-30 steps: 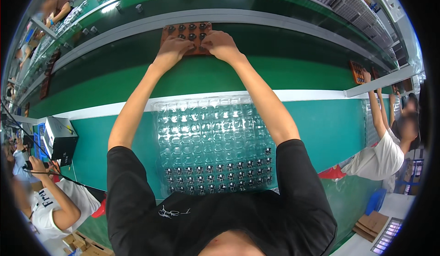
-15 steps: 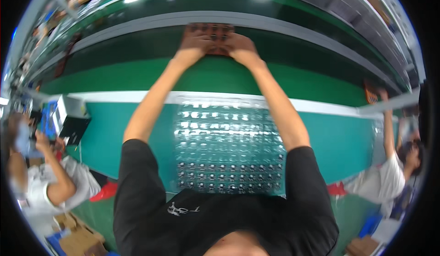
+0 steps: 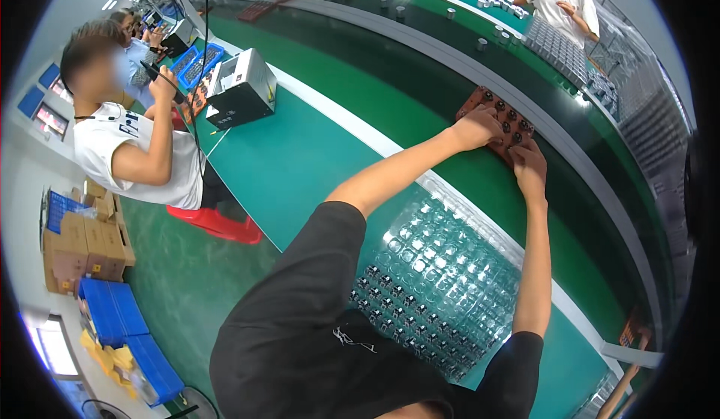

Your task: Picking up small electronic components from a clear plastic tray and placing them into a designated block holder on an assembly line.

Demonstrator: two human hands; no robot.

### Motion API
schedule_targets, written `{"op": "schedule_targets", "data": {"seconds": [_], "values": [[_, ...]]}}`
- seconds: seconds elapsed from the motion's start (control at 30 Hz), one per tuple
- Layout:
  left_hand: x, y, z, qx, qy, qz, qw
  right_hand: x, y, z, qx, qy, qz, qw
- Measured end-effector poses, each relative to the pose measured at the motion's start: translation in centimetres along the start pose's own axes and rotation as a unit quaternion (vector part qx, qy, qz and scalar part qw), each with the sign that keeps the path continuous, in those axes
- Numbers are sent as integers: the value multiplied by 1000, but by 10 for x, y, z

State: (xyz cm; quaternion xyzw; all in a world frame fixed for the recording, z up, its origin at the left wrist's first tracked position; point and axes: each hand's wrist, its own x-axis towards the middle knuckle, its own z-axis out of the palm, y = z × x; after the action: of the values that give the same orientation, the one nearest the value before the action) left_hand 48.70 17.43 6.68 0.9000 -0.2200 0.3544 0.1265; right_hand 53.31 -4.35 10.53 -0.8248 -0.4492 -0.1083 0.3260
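While we lean far forward, our left hand (image 3: 477,126) and right hand (image 3: 529,159) both clamp the brown tray (image 3: 501,119) on the dark conveyor (image 3: 420,119); its long axis runs away from us, beyond the clear blister tray (image 3: 442,284).

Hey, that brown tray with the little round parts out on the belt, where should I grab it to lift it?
Grip the brown tray by its two near edges, coming from your side, roughly where the left hand and right hand rest. It lies flat and its top is studded with parts, so the bare rim is probably safest.
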Motion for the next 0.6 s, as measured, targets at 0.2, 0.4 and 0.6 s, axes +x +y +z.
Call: {"op": "schedule_targets", "data": {"seconds": [0.2,0.4,0.6], "values": [[2,6,-23,3,-86,-51,995,16,-5,9,-150,-44,-21,987],[16,20,-46,124,43,42,990,9,-15,-6,-86,-13,40,995],[-40,39,-126,-56,96,-158,981,-46,9,-74,-1,-1,154,988]]}}
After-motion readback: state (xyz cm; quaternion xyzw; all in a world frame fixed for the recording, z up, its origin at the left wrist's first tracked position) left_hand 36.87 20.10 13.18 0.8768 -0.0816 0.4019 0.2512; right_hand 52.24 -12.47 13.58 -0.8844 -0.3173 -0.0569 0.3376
